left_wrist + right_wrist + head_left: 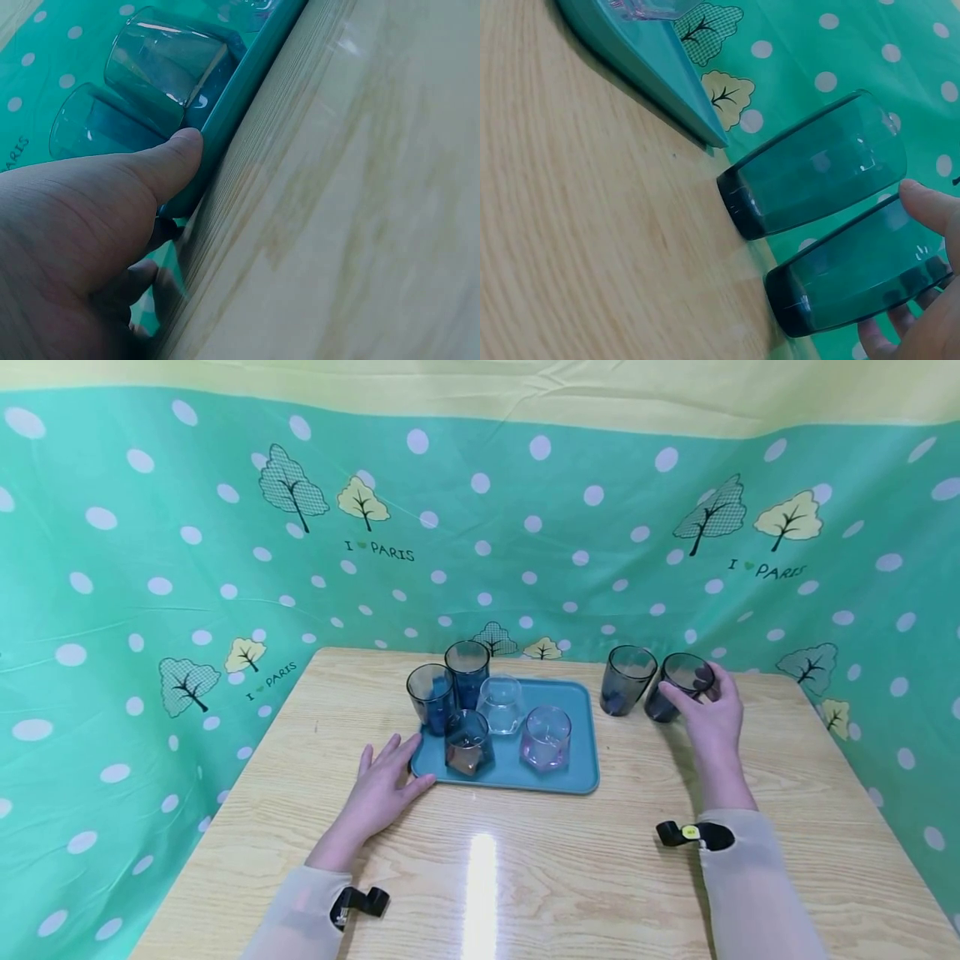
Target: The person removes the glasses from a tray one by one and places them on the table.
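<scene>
My right hand point(716, 722) grips a dark tinted glass point(666, 703) near its rim, thumb on one side and fingers on the other. That glass stands upright on the table at the right. Close beside it, on its left, stands a matching dark glass point(817, 169). At the blue tray's point(581, 710) front left corner, my left hand point(378, 797) lies with its fingers spread, the thumb point(184, 154) at the rim. Tall blue-tinted glasses point(432, 702) and a short dark glass point(468, 743) stand on the tray's left part.
A clear glass point(501, 706) and a pinkish faceted glass point(546, 742) share the tray. Behind the wooden table point(555, 877) hangs a green dotted cloth point(510, 510), close to the back glasses. Each sleeve carries a small black wrist camera point(678, 833).
</scene>
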`<act>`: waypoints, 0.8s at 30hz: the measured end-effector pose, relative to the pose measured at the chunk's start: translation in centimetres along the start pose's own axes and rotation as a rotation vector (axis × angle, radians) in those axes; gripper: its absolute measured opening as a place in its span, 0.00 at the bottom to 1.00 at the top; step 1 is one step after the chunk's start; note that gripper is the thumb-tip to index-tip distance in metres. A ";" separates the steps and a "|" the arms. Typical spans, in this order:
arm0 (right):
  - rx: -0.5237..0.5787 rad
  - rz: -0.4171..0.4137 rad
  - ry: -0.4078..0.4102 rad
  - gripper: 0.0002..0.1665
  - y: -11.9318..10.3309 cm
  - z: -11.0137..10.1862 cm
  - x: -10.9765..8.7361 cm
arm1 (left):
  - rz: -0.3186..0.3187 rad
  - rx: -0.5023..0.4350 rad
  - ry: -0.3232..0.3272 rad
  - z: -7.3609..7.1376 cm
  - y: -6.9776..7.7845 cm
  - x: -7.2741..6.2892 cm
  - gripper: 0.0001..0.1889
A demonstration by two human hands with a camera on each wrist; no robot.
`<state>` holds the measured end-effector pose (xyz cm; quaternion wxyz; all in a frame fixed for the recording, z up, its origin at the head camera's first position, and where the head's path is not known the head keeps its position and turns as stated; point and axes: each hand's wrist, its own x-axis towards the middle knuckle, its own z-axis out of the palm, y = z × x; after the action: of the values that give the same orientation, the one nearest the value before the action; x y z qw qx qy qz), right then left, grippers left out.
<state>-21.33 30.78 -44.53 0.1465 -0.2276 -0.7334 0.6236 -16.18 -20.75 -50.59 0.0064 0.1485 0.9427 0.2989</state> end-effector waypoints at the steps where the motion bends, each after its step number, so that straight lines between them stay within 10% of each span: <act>1: 0.009 0.001 0.001 0.59 0.0 0.0 0.0 | 0.001 0.000 0.000 0.0 0.0 0.0 0.43; 24: -0.023 -0.019 -0.009 0.54 1.0 0.5 0.3 | -0.004 -0.002 -0.003 0.0 0.1 -0.1 0.43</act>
<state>-21.68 30.68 -45.59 0.1463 -0.2193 -0.7434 0.6147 -16.06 -20.75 -50.52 0.0086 0.1473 0.9426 0.2995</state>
